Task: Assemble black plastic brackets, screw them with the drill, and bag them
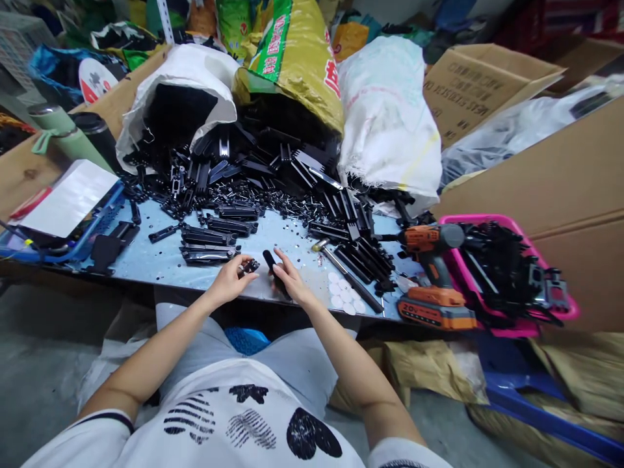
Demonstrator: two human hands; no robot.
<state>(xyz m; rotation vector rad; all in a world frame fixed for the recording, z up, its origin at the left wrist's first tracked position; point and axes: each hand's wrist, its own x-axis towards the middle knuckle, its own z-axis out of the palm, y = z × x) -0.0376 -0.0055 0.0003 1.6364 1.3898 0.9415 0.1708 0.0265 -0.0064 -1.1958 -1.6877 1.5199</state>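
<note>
At the table's front edge, my left hand (pixel 231 281) is closed on a small black part (pixel 251 266) pinched by thumb and fingers. Close by on its right, my right hand (pixel 292 278) grips a long black strip-shaped piece (pixel 270 261) with a rounded end; its lower part is hidden by the fingers. The two parts are apart. Beyond my left hand lie stacked black bars (pixel 207 253). Right of my right hand, a hammer (pixel 348 276) rests slantwise on the table, beside several white round discs (pixel 344 292).
Behind are heaped black parts and screws (pixel 273 195), spilling from a white sack (pixel 195 71) and a yellow sack (pixel 302 78). An orange cordless drill (pixel 436 305) stands at right, before a pink basket (pixel 487 220) of black parts. A blue basket (pixel 104 218) sits at left.
</note>
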